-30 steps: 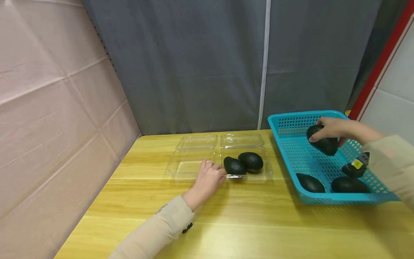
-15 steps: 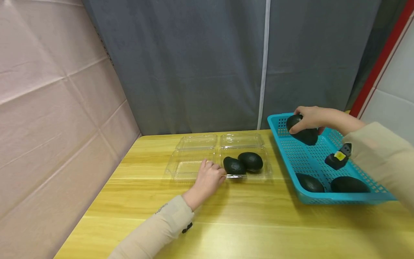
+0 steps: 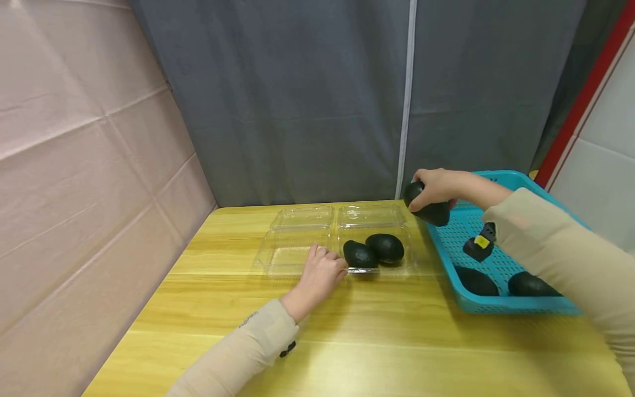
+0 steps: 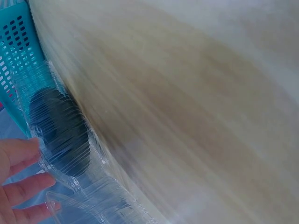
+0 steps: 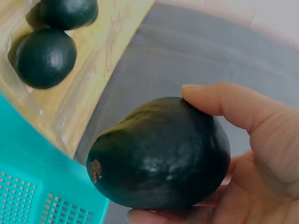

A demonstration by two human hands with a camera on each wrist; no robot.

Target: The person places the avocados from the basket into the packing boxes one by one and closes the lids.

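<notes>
Two clear plastic clamshell boxes stand side by side, lids folded back. In the right clamshell box [image 3: 372,216] lie two dark green avocados [image 3: 385,248]. My left hand [image 3: 319,275] pinches the front rim of that box with thumb and finger, beside the left clamshell box [image 3: 288,256]; the left wrist view shows its fingertips [image 4: 29,148] at the clear wall. My right hand [image 3: 439,184] grips another avocado [image 5: 161,156] between thumb and fingers, raised over the left edge of the turquoise basket [image 3: 521,305]. Its stem scar shows in the right wrist view.
Two more avocados lie at the basket's near side, one left avocado [image 3: 475,281] and one right avocado [image 3: 529,285], partly behind the right sleeve. A small black camera [image 3: 479,247] hangs under the right wrist. A grey curtain [image 3: 297,110] closes off the table's back.
My right hand has carried its avocado leftward from above the middle of the basket to its left edge. The left hand and the clamshell boxes have stayed in place.
</notes>
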